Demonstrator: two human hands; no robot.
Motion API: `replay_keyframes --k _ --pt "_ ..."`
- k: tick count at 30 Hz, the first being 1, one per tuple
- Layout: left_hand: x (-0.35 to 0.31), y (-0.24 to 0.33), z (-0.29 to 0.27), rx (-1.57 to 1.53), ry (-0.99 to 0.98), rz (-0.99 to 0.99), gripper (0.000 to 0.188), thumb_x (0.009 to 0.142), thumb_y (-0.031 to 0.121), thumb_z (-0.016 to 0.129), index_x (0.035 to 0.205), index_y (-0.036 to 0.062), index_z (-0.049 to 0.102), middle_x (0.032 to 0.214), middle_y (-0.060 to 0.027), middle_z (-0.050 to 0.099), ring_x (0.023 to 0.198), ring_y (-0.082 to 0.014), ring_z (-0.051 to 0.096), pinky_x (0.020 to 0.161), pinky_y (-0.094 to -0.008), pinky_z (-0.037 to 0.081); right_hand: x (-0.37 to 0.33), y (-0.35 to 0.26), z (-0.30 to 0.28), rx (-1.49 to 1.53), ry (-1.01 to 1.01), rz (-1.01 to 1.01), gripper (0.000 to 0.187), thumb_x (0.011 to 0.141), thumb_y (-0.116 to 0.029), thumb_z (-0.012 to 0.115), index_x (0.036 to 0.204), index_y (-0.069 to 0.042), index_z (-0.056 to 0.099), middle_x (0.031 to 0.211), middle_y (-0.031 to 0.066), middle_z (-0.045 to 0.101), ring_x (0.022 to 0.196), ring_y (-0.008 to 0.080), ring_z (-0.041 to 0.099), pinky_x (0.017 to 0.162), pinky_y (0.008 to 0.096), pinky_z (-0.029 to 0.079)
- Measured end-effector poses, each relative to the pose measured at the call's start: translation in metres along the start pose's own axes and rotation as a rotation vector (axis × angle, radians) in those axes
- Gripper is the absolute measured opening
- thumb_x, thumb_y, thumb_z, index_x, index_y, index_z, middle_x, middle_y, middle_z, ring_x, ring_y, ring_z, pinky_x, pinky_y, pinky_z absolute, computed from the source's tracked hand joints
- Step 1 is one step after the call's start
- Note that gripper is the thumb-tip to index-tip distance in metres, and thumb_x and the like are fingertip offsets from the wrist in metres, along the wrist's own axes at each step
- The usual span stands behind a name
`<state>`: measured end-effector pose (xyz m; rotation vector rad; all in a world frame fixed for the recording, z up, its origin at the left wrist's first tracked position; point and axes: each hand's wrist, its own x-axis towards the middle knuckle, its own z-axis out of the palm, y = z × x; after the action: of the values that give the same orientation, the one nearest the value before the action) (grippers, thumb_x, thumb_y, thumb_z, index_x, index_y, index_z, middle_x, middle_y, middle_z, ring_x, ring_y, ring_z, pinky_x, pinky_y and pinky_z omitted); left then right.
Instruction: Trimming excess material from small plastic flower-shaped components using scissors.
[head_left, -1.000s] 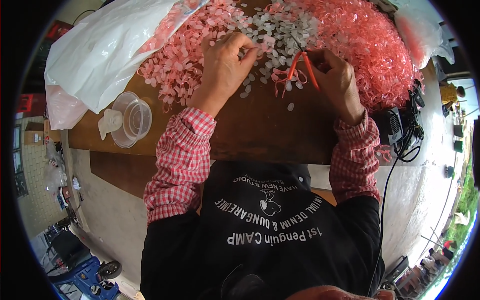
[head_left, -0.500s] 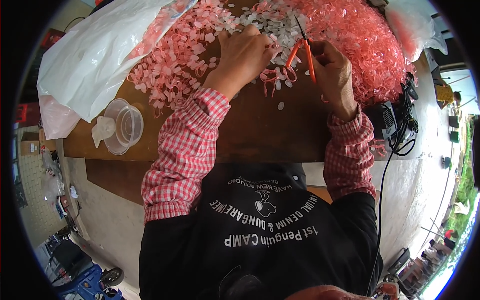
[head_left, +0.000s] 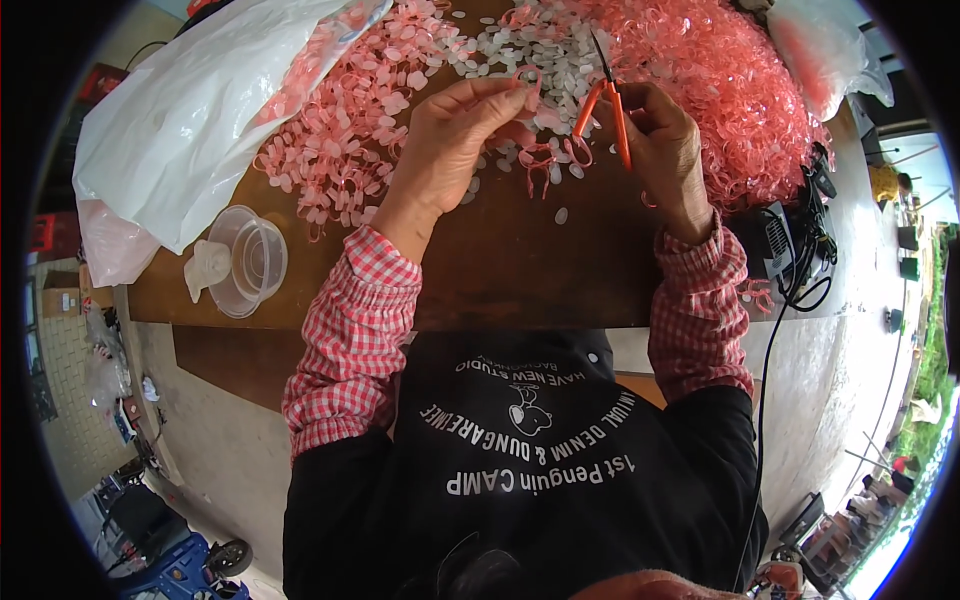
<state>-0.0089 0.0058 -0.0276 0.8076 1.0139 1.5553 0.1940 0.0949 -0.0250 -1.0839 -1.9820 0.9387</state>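
My left hand point(head_left: 440, 150) is closed in a pinch on a small looped pink plastic piece point(head_left: 530, 78), held above the table. In my right hand point(head_left: 665, 150) is a pair of orange-handled scissors point(head_left: 622, 125), with dark pointed blades directed away from me. Just below the scissors' handles a few pink pieces point(head_left: 538, 160) lie loose on the wood. Beyond both hands spreads a pile of small whitish ovals point(head_left: 560, 50). A large heap of shiny pink plastic pieces point(head_left: 725, 95) rises at the right, and pink pieces carrying pale ovals point(head_left: 340, 140) are scattered at the left.
A white plastic bag point(head_left: 185, 130) covers the table's far left. Near it stand a clear round tub point(head_left: 262, 262) and a small pale crumpled item point(head_left: 207, 268). At the right edge are a black device point(head_left: 778, 240) with cables and a clear bag of pink material point(head_left: 815, 60).
My left hand has drawn back toward me and turned, raising a pink piece in its fingertips. The right hand and scissors stay nearly where they were.
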Motion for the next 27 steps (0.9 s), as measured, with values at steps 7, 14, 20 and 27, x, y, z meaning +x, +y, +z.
replay_keyframes --k 7,14,20,27 --pt "-0.007 -0.004 -0.007 -0.329 -0.093 -0.18 0.016 0.09 0.013 0.066 0.104 0.0043 0.064 0.095 -0.0041 0.067 0.079 -0.0169 0.067 0.075 -0.0306 0.054 -0.004 -0.009 0.011 0.096 -0.137 0.051 0.024 0.09 -0.02 0.069 0.109 -0.004 0.065 0.073 -0.0025 0.063 0.063 0.0018 0.054 0.055 0.0178 0.042" --pt "-0.009 -0.018 0.002 -0.183 -0.145 -0.102 0.018 0.091 0.011 0.062 0.108 0.0045 0.061 0.102 -0.0047 0.065 0.089 -0.0161 0.066 0.083 -0.0352 0.055 -0.007 -0.006 0.017 0.553 -0.248 0.113 0.024 0.088 -0.014 0.071 0.107 -0.001 0.064 0.082 -0.0003 0.065 0.067 0.0037 0.055 0.058 0.0186 0.044" --pt "-0.01 -0.017 0.008 0.092 -0.17 0.051 0.021 0.09 0.009 0.065 0.11 0.0023 0.06 0.1 -0.0017 0.063 0.09 -0.0102 0.062 0.081 -0.0266 0.053 -0.007 -0.007 0.016 0.267 -0.116 -0.017 0.021 0.086 -0.009 0.071 0.104 0.0 0.064 0.083 0.0014 0.067 0.073 0.0053 0.06 0.063 0.0201 0.05" --pt "-0.012 -0.017 0.011 0.355 -0.141 0.141 0.022 0.091 0.018 0.067 0.101 -0.0024 0.063 0.082 -0.0035 0.066 0.071 -0.0072 0.063 0.066 -0.0208 0.054 -0.008 -0.008 0.015 0.286 -0.102 -0.12 0.022 0.085 -0.007 0.072 0.104 0.0 0.064 0.092 0.0051 0.068 0.078 0.0082 0.063 0.069 0.0217 0.052"
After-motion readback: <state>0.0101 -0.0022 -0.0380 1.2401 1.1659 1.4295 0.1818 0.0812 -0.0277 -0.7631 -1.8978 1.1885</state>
